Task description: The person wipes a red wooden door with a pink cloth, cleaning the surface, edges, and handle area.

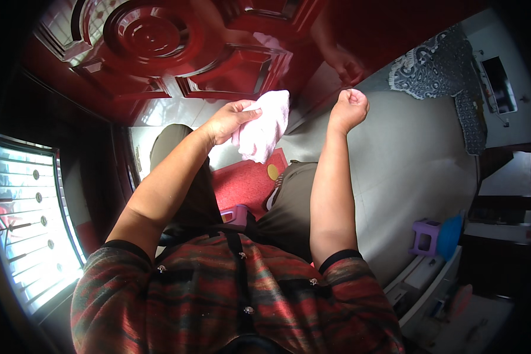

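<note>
A crumpled pale pink cloth [265, 126] is pinched between the thumb and fingers of my left hand [232, 119], and its free part hangs down on the right. Past the cloth stands a glossy dark red door [230, 73] with raised panels and a round moulding. My right hand [349, 109] is curled into a fist near the door's edge, with nothing visible in it. The door's shiny surface mirrors both arms and the cloth.
Between my knees lies a red mat [243, 186] with a yellow spot. A purple plastic stool [236, 215] shows beneath me; another purple stool [425, 236] stands at right beside a blue basin [450, 236]. A patterned fringed cover [433, 66] hangs at upper right. A barred window [35, 221] is at left.
</note>
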A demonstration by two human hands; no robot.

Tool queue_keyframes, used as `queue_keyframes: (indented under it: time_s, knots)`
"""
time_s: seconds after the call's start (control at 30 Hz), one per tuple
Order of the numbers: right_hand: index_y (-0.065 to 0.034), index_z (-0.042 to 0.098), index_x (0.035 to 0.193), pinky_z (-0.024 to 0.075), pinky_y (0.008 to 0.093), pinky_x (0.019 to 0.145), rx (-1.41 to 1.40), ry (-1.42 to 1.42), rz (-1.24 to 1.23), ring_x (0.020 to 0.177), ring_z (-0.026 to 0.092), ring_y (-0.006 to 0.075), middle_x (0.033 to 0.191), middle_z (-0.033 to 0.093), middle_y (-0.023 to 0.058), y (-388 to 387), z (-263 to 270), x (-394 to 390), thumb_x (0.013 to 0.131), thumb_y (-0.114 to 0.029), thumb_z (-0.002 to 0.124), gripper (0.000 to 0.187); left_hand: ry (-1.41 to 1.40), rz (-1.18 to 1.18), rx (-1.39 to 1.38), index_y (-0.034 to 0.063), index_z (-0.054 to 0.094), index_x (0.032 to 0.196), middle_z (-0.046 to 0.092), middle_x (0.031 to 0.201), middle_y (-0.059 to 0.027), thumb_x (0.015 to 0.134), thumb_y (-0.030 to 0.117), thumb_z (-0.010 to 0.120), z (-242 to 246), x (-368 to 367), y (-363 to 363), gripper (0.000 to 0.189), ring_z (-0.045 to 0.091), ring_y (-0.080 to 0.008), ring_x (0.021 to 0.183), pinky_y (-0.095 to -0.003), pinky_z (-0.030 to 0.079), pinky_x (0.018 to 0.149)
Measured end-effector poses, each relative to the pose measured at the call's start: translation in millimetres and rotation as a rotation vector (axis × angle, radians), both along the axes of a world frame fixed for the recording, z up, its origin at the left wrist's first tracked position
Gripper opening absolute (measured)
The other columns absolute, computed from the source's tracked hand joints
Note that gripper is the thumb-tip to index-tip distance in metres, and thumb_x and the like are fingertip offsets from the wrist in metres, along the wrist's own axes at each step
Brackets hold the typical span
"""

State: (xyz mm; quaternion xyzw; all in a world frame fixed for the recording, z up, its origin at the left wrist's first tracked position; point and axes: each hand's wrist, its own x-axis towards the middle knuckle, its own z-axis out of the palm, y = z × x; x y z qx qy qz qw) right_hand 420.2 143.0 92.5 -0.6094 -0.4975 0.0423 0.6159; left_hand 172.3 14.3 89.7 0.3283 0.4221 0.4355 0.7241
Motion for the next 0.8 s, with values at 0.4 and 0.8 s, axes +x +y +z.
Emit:
queue_keyframes:
  time_s: [0.4,0.8]
  knots:
    - [0.0018,0.061,0.090,0.0506,0.0304,0.074,-0.085,0.427,0.048,0.078,0.060,0.0173,0.085,0.064,0.0076,6,-9,32,0.085,-0.016,0.066,0.019,-0.044,0.019,0.040,0.0039,0.061,0.115,0.068,0.096,-0.0030,0.094,0.022,0.063,-7,5,6,0.028,0.066,-0.0091,0.076,-0.0218,0.055,0.058]
    - [-0.0073,0.058,0.120,0.0500,0.0373,0.087,-1.245,0.121,0.873,0.110,0.057,0.0208,0.118,0.061,0.0098,-40,12,21,0.087,-0.046,0.067,0.051,0.038,-0.025,0.054,0.0037,0.060,0.116,0.068,0.090,-0.0037,0.094,0.023,0.062,-12,-1,6,0.029,0.064,-0.0082,0.061,-0.0214,0.049,0.040]
